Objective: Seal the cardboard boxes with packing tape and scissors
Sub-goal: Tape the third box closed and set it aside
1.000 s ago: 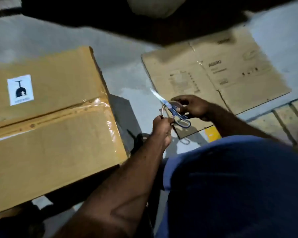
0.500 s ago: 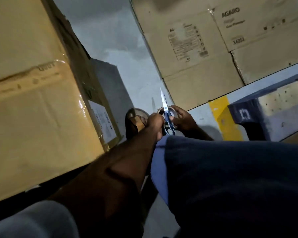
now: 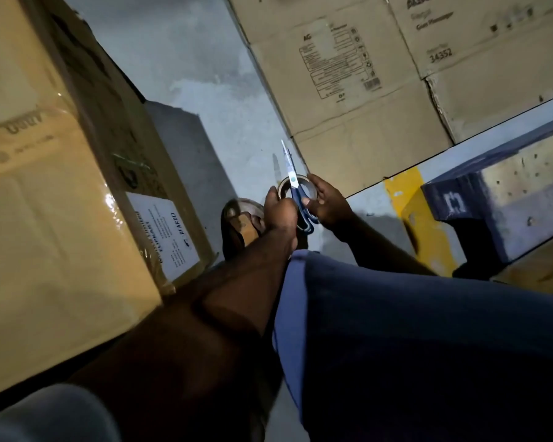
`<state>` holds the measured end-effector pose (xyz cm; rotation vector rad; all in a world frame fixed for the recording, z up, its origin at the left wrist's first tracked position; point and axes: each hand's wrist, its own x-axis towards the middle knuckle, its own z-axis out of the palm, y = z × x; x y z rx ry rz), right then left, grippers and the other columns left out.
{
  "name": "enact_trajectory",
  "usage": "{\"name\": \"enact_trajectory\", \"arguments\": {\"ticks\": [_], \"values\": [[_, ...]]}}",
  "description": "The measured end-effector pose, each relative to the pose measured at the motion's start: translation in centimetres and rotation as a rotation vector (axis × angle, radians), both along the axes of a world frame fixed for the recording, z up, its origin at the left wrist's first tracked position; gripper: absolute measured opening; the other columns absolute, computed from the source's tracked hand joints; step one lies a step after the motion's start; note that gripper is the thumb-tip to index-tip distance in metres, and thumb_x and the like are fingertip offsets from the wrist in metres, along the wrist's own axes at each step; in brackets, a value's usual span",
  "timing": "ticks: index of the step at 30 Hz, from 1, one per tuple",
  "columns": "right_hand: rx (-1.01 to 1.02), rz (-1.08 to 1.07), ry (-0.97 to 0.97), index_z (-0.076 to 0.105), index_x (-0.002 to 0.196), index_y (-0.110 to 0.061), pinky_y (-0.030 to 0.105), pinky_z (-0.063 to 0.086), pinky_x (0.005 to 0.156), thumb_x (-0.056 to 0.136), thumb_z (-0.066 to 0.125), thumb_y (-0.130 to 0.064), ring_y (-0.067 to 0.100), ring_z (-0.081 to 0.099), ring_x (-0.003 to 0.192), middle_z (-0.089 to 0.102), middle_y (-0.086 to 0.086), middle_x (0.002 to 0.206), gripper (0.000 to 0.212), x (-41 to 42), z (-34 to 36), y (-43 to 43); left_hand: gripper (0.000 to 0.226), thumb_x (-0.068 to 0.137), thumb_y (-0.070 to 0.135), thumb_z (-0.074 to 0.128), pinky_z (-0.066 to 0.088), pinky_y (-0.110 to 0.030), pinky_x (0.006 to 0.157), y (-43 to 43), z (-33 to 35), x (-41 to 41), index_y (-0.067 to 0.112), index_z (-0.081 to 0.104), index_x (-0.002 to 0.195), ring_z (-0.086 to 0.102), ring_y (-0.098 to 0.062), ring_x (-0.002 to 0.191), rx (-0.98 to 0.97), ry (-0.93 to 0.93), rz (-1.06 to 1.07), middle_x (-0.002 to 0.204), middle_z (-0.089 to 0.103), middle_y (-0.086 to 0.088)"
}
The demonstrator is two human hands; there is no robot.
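Dim room, grey floor. Person crouched, both hands low at frame centre, just past a knee in blue cloth (image 3: 428, 346).

Tape roll (image 3: 302, 179) held between the two hands, off the floor, ring facing up. Scissors (image 3: 291, 178) lie across it: blades together, tips pointing to the top of the frame, blue handles down between the palms.

Left hand (image 3: 280, 212): fingers curled in against the roll's left rim. Back of hand toward me, so the exact grip is hidden.

Right hand (image 3: 329, 205): fingers wrapped over the roll's right rim, thumb pressed to the blue handle.

Cardboard box (image 3: 45, 218) fills the left of the frame, well apart from the hands. Glossy clear tape runs across its top and down the near edge. White label (image 3: 163, 231) on its side face.

Flattened cardboard (image 3: 364, 90) on the floor, upper right, printed "34352". Blue pallet (image 3: 492, 202) at right edge, yellow floor stripe (image 3: 406, 199) beside it. Sandalled foot (image 3: 240, 224) just left of the left hand.
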<state>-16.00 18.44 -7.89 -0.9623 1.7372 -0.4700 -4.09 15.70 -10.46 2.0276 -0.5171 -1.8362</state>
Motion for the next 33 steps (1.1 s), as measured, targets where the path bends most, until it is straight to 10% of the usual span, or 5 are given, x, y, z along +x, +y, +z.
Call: {"name": "enact_trajectory", "arguments": {"ticks": [9,24,33], "values": [[-0.12,-0.051,0.313,0.05,0.146,-0.011,0.034,0.042,0.111,0.098,0.061,-0.03,0.024,0.054,0.132,0.059,0.007,0.143,0.053,1.8,4.0,-1.2,0.073,0.092,0.011,0.051,0.048,-0.039,0.105,-2.2,10.0,-0.2,0.021,0.025,0.16,0.053,-0.031,0.131,-0.051,-0.013,-0.009,0.152,0.048,-0.008],[-0.559,0.794,0.986,0.039,0.152,-0.025,0.046,0.054,0.094,0.09,0.059,-0.021,0.03,0.053,0.131,0.044,0.002,0.155,0.066,8.1,37.2,-16.5,0.059,0.094,0.018,0.055,0.039,-0.028,0.098,-11.4,35.5,7.5,0.017,0.042,0.152,0.046,-0.026,0.138,-0.685,0.106,-0.097,0.154,0.047,-0.006],[-0.539,0.651,0.911,0.048,0.138,-0.029,0.043,0.054,0.087,0.089,0.056,-0.033,0.032,0.062,0.115,0.061,0.007,0.132,0.049,28.2,43.1,-15.2,0.044,0.091,0.019,0.054,0.047,-0.033,0.099,-10.0,42.6,27.9,0.013,0.061,0.134,0.059,-0.027,0.124,-0.925,-0.292,-0.28,0.135,0.065,-0.008]]}}
